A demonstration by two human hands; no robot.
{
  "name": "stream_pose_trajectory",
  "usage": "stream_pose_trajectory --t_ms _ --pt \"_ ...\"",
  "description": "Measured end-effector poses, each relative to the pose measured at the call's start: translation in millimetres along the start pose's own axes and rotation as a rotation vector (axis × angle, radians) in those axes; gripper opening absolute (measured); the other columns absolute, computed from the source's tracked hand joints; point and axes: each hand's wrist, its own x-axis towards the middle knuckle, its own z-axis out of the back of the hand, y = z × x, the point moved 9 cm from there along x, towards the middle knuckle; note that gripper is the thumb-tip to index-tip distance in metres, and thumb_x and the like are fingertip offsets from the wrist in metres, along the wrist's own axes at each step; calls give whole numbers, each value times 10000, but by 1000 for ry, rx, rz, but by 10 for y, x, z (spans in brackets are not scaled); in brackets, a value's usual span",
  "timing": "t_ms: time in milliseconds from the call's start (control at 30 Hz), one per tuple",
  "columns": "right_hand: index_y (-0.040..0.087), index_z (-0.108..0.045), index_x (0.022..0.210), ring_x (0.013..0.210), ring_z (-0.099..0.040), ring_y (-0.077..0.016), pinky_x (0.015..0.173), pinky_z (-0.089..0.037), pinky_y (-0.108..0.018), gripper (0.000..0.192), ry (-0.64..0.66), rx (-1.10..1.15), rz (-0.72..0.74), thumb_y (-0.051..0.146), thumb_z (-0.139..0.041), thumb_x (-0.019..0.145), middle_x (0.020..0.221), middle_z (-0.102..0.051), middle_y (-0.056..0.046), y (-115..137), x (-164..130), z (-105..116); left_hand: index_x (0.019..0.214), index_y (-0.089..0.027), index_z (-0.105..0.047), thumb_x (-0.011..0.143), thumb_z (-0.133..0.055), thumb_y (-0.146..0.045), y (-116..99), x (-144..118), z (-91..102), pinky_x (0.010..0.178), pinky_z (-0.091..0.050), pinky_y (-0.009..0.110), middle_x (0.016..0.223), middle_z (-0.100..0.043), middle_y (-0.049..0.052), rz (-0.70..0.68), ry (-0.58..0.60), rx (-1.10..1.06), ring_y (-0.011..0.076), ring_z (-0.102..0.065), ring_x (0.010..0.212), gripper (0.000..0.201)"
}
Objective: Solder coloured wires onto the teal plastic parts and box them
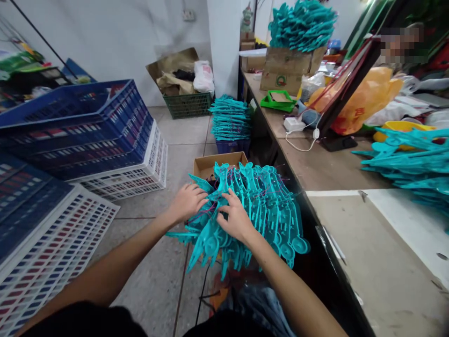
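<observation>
Both the left hand (187,201) and the right hand (236,220) rest with fingers spread on a heap of teal plastic parts (259,210); a cardboard box (210,164) sits just beyond, the desk (379,262) to their right.

My left hand (187,202) and right hand (236,220) rest side by side on a pile of plastic parts (252,210) directly in front of me. An open cardboard box (210,164) sits on the floor just behind the pile, and a second stack of parts (229,118) stands behind that box. Stacked crates (87,126) lie to my left. The workbench (322,164) runs along my right, with another box of parts (291,68) at its far end.
</observation>
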Motion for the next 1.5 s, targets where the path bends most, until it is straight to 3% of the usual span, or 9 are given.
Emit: stream_pose_trajectory --t_ms 300,433,500,700,933,1100,1300,1400,1500 --pt "89 -633 996 1443 -275 -325 1190 -273 -508 264 52 -134 70 233 -603 778 1329 -525 -224 148 31 -247 1377 -104 -506 962 -363 -351 -78 354 -25 1175 -208 476 1473 -459 177 2 57 -91 288 -380 1398 504" --pt "99 -591 1154 1424 -321 -294 1186 -294 -471 374 -31 -158 95 330 -573 859 1356 -533 -182 200 -216 -54 1338 -53 -542 966 -290 -413 -282 595 -395 1151 -293 400 1459 -466 200 -2 280 -229 284 -342 1423 575" --pt "129 -590 1186 1432 -307 -295 1188 -274 -495 413 -148 -217 49 422 -527 901 1394 -522 -155 161 -444 198 1340 -65 -546 960 -287 -489 -300 610 -465 1163 -272 426 1460 -463 198 0 224 -214 303 -327 1427 626" --pt "133 -380 1453 1501 -81 -324 1199 -47 -598 730 -361 -438 -439 622 -403 912 1584 -260 -144 -593 -1156 931 1500 -189 -360 922 -361 -612 -476 418 -623 1148 -256 539 1619 -163 139 -122 65 -63 357 -148 1481 716" --pt "162 -332 1490 1506 2 -326 1190 -7 -606 816 -100 -239 -701 716 -267 896 1608 -191 -100 -1357 -1410 638 1493 -158 -375 915 -370 -588 -666 483 -597 1132 -243 584 1592 -238 168 -150 134 122 372 -206 1465 720" --pt "121 -268 1508 1501 -59 -335 1187 -137 -594 861 -154 -197 -771 723 -277 892 1609 -160 -134 -1290 -1620 670 1453 -174 -441 916 -384 -514 -1523 1013 -478 1148 -238 563 1599 -234 113 -428 36 96 339 -154 1485 638" --pt "169 -394 1449 1444 -296 -291 1164 -314 -435 816 -269 -237 -576 685 -520 830 1529 -386 -123 -824 -2088 979 1160 -251 -702 882 -397 -455 -2206 1152 -1217 1132 -281 549 1428 -530 89 -608 471 151 307 -395 1394 461" --pt "186 -525 1331 1386 -391 -271 1152 -325 -436 648 -451 -388 -445 632 -520 861 1415 -529 -119 -445 -2697 1387 1235 -246 -667 817 -464 -543 -2275 1393 -1246 1096 -361 538 1430 -528 93 -657 357 100 338 -419 1372 552" --pt "170 -636 1139 1222 -548 -236 1095 -398 -409 463 -624 -490 -545 542 -559 874 1199 -667 -117 -245 -3554 1849 1307 -186 -614 786 -497 -581 -2775 1578 -1119 1090 -392 505 1431 -520 130 -796 252 -25 340 -440 1357 663"
